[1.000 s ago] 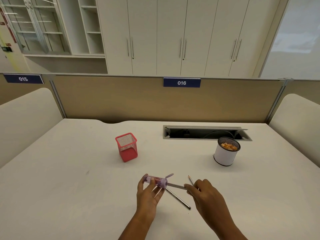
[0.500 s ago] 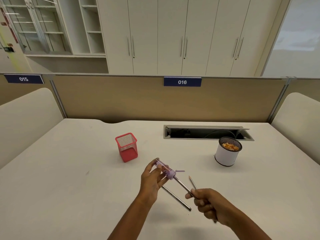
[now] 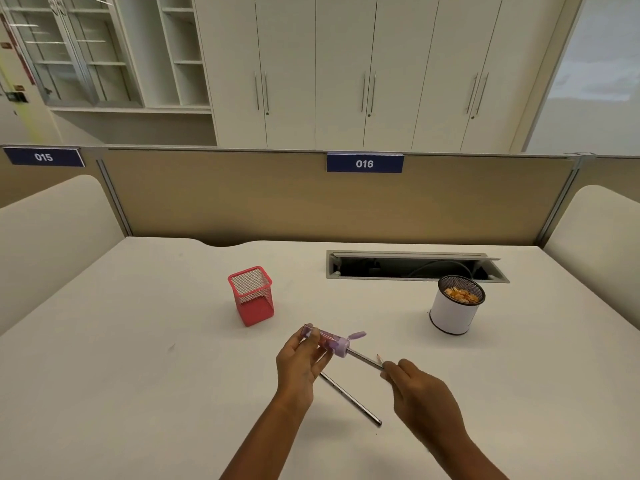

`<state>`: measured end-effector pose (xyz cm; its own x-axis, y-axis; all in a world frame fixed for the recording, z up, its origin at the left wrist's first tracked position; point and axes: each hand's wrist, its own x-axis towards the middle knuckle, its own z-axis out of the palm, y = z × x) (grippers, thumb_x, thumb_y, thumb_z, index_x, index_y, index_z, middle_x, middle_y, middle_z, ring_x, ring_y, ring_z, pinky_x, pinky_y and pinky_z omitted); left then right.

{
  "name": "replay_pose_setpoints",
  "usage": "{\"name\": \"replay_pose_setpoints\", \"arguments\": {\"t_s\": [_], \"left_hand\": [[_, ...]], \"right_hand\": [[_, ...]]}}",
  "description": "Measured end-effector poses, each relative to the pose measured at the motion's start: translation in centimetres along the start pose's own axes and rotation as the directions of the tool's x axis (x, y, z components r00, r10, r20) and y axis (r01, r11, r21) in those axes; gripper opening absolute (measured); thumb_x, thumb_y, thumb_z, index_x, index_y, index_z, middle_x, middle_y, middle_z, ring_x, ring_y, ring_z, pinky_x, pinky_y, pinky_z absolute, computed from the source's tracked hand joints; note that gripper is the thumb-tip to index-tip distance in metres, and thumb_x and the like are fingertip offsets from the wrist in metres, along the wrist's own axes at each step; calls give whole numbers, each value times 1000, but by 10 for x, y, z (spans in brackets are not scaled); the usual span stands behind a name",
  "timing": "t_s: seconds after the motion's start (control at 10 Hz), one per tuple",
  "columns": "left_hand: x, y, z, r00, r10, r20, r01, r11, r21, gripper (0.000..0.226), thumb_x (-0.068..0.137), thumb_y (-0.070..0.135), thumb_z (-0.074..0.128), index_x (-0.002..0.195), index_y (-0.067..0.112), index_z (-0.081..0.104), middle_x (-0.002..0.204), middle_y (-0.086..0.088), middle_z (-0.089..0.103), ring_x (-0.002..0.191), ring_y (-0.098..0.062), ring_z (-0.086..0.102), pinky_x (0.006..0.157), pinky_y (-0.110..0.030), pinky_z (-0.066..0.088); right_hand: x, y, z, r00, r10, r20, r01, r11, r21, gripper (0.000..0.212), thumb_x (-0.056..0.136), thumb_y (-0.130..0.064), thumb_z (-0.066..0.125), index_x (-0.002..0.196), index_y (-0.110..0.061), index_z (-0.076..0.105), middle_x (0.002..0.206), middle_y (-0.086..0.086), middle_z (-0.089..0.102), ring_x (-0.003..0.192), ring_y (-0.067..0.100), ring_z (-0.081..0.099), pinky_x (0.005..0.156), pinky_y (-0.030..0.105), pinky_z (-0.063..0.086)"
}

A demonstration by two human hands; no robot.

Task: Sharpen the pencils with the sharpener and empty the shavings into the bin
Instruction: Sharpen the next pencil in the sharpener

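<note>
Pencil [image 3: 363,358] runs straight from the right hand's [image 3: 420,393] pinching fingertips, up and leftward, into the purple sharpener [image 3: 327,341], which the left hand [image 3: 299,362] clamps between thumb and fingers. Both hands share that axis; the bin [image 3: 455,306] stands well beyond the right fingers.

Soft, even light is filling the room, seemingly coming from overhead. The white surface [image 3: 138,375] is showing only faint, diffuse shadows under the forearms and beside the red mesh cup [image 3: 251,296]. Wide-angle distortion is bowing the partition [image 3: 242,199] and cabinets [image 3: 346,71] toward the edges. Fine detail is looking slightly soft throughout.
</note>
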<state>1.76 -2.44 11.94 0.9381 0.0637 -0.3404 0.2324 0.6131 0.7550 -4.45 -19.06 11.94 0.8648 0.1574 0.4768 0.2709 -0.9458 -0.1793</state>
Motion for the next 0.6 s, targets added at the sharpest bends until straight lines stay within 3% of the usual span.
{"name": "replay_pose_setpoints", "arguments": {"t_s": [0.1,0.2,0.3,0.4,0.5,0.6], "left_hand": [[2,1,0,999,19,39,-23,996,82,17,88,3,53,104,5,58,86,-12,65,80,-28,65,73,-39,56],[4,4,1,997,-11,72,2,993,116,14,87,2,54,94,11,62,84,-13,67,77,-26,67,62,-32,60],[6,4,1,998,-32,62,25,994,108,14,86,1,55,92,11,62,86,-15,67,77,-27,67,60,-31,59],[7,2,2,998,-32,50,28,996,88,14,85,2,56,97,9,61,88,-15,67,79,-29,66,71,-37,59],[5,2,5,998,-39,51,36,997,68,14,85,1,57,96,10,61,90,-16,66,80,-30,66,69,-36,59],[3,2,8,997,-42,64,40,998,38,14,86,1,55,96,10,60,90,-16,66,81,-30,65,63,-32,59]], "right_hand": [[3,-1,-4,666,377,644,-745,381,547,33,88,-7,54,57,-18,62,39,-7,40,28,6,32,33,12,23],[5,6,-8,312,74,947,-872,-373,316,32,92,-13,47,64,-5,61,39,-3,33,25,4,21,26,7,15],[8,8,-12,394,166,904,-905,-106,413,19,89,-20,55,75,-8,58,44,-3,39,32,5,22,30,11,15],[7,7,-9,668,351,656,-743,353,569,15,78,-12,70,72,-12,55,55,-4,52,39,6,34,40,16,26],[4,4,-5,916,287,280,-386,823,417,12,79,-11,70,74,-15,59,74,2,63,52,7,47,53,15,36],[0,6,0,998,62,-6,-61,994,92,8,69,-7,72,64,-7,66,54,4,59,38,19,50,37,21,34]]}}
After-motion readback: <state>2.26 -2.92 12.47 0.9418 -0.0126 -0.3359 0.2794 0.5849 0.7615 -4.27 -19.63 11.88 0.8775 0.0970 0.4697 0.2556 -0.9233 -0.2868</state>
